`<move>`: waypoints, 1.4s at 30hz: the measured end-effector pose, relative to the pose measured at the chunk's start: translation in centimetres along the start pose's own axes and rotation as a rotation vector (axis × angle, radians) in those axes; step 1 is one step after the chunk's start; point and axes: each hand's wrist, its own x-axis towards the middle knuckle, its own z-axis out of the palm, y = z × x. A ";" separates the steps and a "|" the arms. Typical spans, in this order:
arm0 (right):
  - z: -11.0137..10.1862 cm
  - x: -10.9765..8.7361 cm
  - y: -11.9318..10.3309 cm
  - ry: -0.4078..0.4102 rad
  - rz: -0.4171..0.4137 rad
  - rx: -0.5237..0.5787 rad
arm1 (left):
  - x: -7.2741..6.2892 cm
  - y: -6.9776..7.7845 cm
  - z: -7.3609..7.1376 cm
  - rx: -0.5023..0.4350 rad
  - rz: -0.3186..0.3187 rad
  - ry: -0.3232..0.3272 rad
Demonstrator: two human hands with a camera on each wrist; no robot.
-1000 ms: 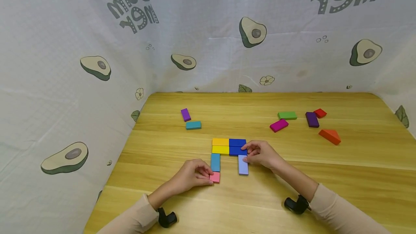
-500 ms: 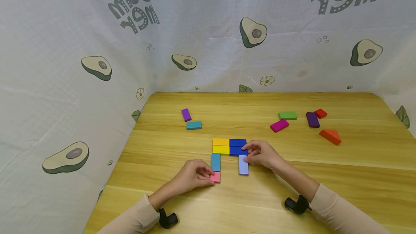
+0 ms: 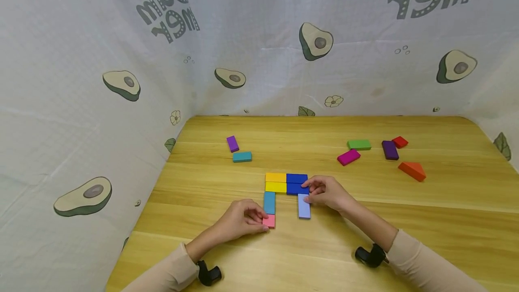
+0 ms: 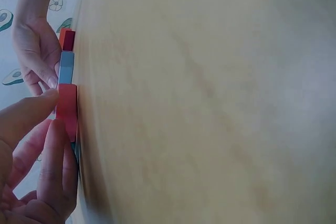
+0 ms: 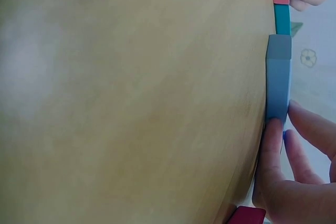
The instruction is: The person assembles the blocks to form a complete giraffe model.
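My left hand (image 3: 239,222) pinches a small pink block (image 3: 269,221) between thumb and finger. That block lies flat against the near end of a teal block (image 3: 269,203). My right hand (image 3: 327,193) rests at the opposite side, thumb touching the right edge of a light blue block (image 3: 304,206). Its index fingertip lies on the nearer of two dark blue blocks (image 3: 295,187), and its other fingers are bent. Two yellow blocks (image 3: 275,187) adjoin the dark blue ones. The right wrist view shows the light blue block (image 5: 279,80) with fingertips beside it.
Farther back left lie a purple block (image 3: 233,143) and another teal block (image 3: 242,157). At right are green (image 3: 359,144), magenta (image 3: 348,157), dark purple (image 3: 390,150) and red (image 3: 400,142) blocks, plus an orange triangular one (image 3: 412,171). A printed cloth (image 3: 259,57) hangs behind the wooden table.
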 end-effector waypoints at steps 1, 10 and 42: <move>0.0 0.0 0.0 0.000 0.001 0.003 | 0.0 -0.1 0.0 0.002 0.006 0.001; 0.0 -0.1 0.2 -0.001 0.000 0.010 | 0.9 -0.2 -0.8 0.135 0.090 0.059; -4.0 -1.8 -1.1 0.018 -0.013 0.013 | 3.4 -0.2 -2.2 0.280 0.040 -0.071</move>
